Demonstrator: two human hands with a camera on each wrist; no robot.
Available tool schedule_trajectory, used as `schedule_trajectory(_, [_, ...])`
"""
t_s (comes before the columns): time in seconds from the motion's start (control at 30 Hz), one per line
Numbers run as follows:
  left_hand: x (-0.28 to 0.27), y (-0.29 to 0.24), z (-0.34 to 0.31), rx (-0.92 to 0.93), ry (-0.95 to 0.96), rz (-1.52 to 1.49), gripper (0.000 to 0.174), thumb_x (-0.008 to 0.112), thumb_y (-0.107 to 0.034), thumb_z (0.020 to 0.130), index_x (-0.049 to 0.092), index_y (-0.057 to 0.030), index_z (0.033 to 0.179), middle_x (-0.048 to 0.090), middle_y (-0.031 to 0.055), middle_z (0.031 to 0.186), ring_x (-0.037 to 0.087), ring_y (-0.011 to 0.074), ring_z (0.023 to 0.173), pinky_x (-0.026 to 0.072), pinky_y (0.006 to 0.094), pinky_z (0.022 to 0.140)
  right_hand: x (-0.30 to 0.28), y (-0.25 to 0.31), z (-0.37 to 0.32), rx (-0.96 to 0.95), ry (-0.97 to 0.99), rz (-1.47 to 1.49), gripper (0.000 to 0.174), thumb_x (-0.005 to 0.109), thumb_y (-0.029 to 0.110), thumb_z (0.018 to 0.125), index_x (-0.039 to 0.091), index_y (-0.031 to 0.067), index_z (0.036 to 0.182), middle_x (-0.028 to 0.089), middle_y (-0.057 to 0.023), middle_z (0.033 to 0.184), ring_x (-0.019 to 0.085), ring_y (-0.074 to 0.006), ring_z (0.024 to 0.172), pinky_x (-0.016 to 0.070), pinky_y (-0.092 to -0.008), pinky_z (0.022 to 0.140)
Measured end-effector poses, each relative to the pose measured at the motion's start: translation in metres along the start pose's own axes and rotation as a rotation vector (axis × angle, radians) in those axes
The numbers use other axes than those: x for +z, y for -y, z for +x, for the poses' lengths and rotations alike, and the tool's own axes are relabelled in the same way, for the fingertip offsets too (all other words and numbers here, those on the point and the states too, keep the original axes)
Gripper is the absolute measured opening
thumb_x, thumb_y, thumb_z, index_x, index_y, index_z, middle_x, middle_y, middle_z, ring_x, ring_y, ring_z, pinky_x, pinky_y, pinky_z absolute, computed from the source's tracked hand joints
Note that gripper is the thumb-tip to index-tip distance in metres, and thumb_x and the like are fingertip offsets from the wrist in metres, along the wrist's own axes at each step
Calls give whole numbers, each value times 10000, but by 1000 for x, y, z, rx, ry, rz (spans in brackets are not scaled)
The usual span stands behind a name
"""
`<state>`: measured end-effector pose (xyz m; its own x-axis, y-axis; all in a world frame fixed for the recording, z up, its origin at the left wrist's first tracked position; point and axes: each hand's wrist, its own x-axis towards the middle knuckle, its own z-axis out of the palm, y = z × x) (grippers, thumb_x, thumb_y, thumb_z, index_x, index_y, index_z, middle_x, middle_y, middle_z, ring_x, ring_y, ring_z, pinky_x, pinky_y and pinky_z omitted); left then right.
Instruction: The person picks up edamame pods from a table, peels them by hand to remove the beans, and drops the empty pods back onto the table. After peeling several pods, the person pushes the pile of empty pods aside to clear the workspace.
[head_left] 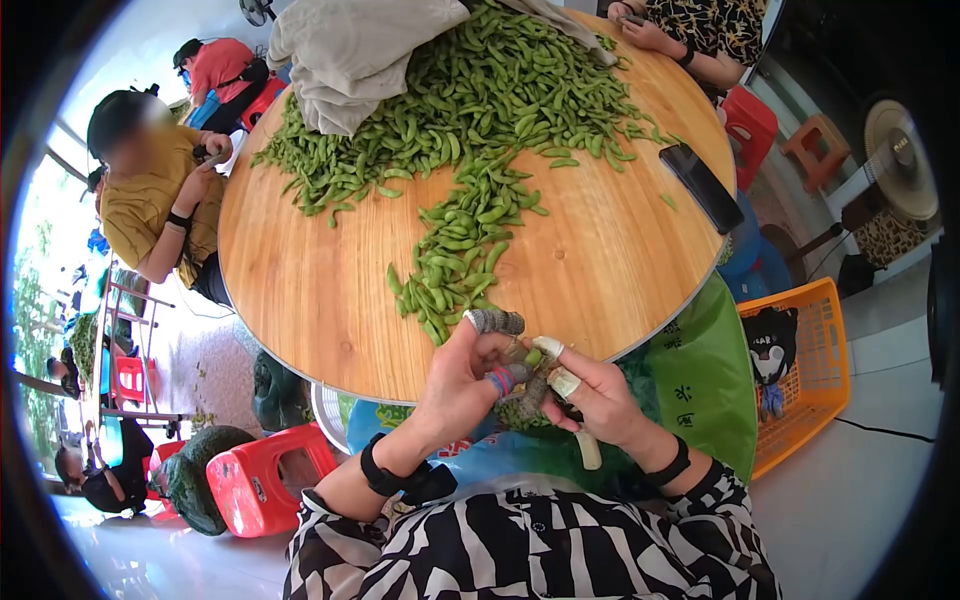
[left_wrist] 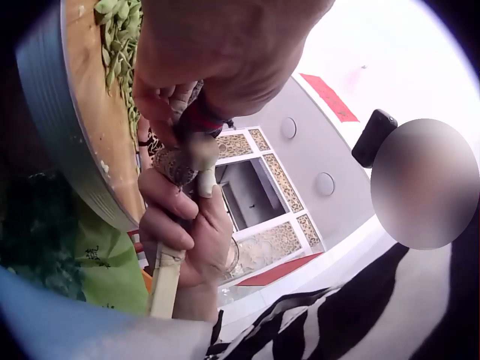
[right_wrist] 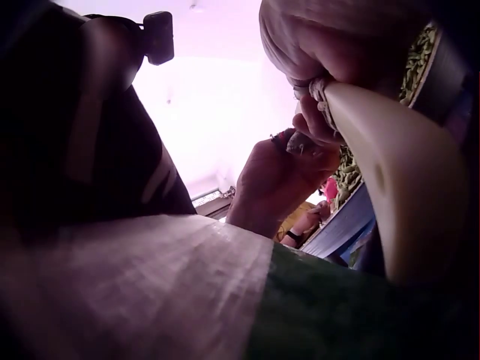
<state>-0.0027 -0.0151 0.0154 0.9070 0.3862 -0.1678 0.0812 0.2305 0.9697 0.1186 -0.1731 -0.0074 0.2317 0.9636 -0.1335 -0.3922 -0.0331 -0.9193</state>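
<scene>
In the head view my left hand, with knitted covers on thumb and fingers, is at the table's near edge and pinches a green soybean pod. My right hand, its fingertips wrapped in white tape, meets it from the right. Curled in the right fingers is a tool with a cream handle; its working end is hidden between the hands. The right wrist view shows that handle up close, with a hole near its middle. In the left wrist view the two hands' fingertips overlap.
A big heap of soybean pods covers the back of the round wooden table, trailing toward me. A grey cloth and a phone lie on it. Around stand a green bag, an orange basket, a red stool and seated people.
</scene>
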Motion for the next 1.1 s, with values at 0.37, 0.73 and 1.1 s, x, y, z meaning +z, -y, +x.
schedule_trajectory(0.37, [4,7,-2,77,-58,-20,481,583,115,815,383,4,1238,608,89,1030,589,139,930,497,275,804,2,-1,-1,-43,-6,-47,414,431,158,990,415,37,1386,506,-1,635,415,-54,503,360,-191,476])
schedule_trajectory(0.73, [-110,-38,-29,343,-594,1525,193,610,58,732,622,10,918,585,153,893,568,332,825,458,396,733,-8,8,-11,36,-160,-219,360,463,135,960,494,2,1293,512,2,640,444,-46,522,358,-192,481])
schedule_trajectory(1.1, [-134,-15,35,452,-288,1403,166,599,19,744,608,5,909,576,146,975,546,361,929,462,426,761,-9,4,-2,-41,-111,-335,349,492,108,946,488,-28,1268,525,-12,738,479,-61,582,402,-208,533])
